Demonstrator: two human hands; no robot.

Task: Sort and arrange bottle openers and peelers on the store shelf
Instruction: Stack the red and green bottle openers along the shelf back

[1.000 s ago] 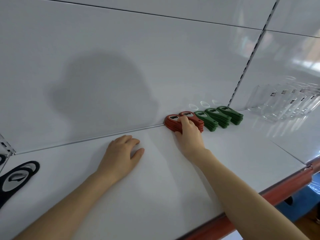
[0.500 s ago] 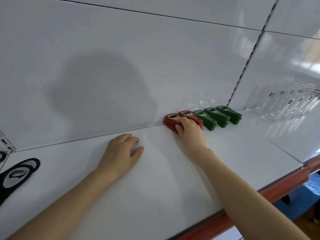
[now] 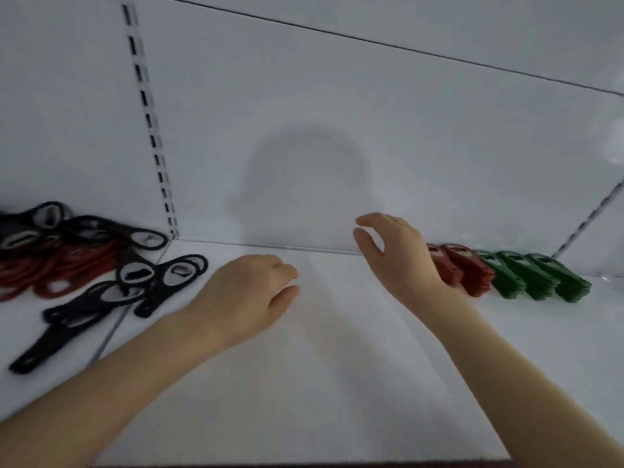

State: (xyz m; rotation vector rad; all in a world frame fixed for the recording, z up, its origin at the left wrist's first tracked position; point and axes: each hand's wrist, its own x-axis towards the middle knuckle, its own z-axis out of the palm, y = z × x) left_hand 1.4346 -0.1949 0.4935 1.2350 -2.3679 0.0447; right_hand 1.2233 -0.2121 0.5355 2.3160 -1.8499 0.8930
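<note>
At 3 o'clock on the shelf (image 3: 337, 383), red openers (image 3: 469, 271): two neat stacks, tilted, lined up along the back panel (image 3: 337, 130).
green openers (image 3: 537, 276): three stacks in the same row, just beside the red ones, further toward 3 o'clock.
right hand (image 3: 395, 255): raised right of centre, fingers apart and loosely bent, gripping nothing; wrist in front of the nearest red stack, contact cannot be told.
left hand (image 3: 246, 292): at centre, palm down on the shelf, fingers loosely curled, holding nothing.
loose black openers (image 3: 135, 288): scattered and overlapping toward 9 o'clock, apart from the left hand.
heap (image 3: 50, 265): red and black pieces tangled, blurred, far at 9 o'clock beside the slotted upright (image 3: 148, 119).
shadow (image 3: 304, 184): at 12 o'clock on the back panel.
</note>
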